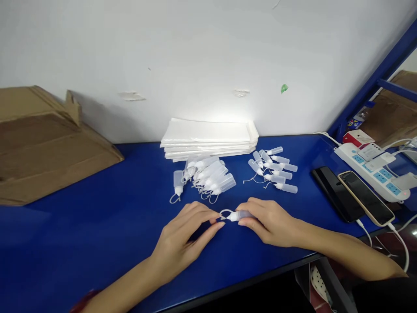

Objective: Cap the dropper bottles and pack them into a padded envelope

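A small clear plastic bottle point(240, 215) with a white cap and a thin loop lies just above the blue table point(97, 226), held between both hands. My right hand point(269, 221) has its fingers closed around the bottle's body. My left hand point(184, 239) pinches the loop at the cap end with thumb and fingertips. Behind the hands lie two groups of the same bottles: a left pile point(208, 177) and a right pile point(275, 170).
A stack of white bags point(208, 137) rests against the wall. A cardboard box point(42, 139) sits at the left. Two phones point(353, 193), one on a cable, lie at the right beside a white power strip point(374, 171). The table's front edge runs under my forearms.
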`<control>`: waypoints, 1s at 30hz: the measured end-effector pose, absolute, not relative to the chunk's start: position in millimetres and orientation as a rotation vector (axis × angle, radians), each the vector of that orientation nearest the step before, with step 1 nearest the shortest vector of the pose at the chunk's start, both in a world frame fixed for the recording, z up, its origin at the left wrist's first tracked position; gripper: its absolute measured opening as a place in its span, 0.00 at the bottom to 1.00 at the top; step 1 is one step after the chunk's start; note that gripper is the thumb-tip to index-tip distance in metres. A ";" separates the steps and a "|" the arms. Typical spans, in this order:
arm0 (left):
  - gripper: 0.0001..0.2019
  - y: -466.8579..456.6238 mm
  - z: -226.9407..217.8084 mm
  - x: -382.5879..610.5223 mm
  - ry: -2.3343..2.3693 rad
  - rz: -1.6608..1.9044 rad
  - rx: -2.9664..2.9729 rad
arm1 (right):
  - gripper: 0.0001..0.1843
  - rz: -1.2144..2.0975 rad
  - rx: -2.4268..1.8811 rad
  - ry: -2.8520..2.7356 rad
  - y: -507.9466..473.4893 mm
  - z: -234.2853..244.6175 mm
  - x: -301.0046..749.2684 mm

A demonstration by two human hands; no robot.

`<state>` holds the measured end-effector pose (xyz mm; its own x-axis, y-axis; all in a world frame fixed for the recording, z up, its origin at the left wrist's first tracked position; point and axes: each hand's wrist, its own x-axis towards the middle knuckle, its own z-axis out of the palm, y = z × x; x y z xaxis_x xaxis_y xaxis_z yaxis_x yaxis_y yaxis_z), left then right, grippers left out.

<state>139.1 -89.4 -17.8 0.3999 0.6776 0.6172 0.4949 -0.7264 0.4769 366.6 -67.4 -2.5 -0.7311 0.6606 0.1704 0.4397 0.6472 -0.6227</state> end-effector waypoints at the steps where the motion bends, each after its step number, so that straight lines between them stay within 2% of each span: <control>1: 0.05 -88.9 -17.0 139.1 1.021 1.233 2.450 | 0.17 0.783 -0.867 -2.492 -67.6 -2.0 366.7; 10: 0.08 -89.6 -18.3 141.9 0.875 1.219 2.493 | 0.16 0.697 -0.896 -2.657 -72.5 5.2 366.4; 16: 0.09 -91.1 -21.7 142.9 0.868 1.127 2.482 | 0.15 1.011 -0.870 -2.562 -68.8 5.0 364.7; 21: 0.06 -81.7 -11.1 135.3 0.963 1.188 2.545 | 0.14 1.053 -0.936 -2.517 -60.6 9.8 369.5; 24: 0.04 -70.9 -5.2 122.9 1.224 1.368 2.604 | 0.17 0.867 -1.121 -2.497 -48.1 16.5 382.5; 28: 0.02 -58.2 4.6 98.1 1.630 1.766 2.718 | 0.13 0.396 -1.322 -2.515 -26.7 22.2 402.6; 30: 0.02 -53.3 11.2 87.4 1.791 1.840 2.749 | 0.12 0.253 -1.440 -2.523 -19.0 23.1 409.2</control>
<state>87.4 -53.3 11.2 0.1549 0.3470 0.9250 0.9154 -0.4026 -0.0023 409.2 -19.0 23.1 -0.4932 0.8631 0.1090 0.8244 0.5037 -0.2583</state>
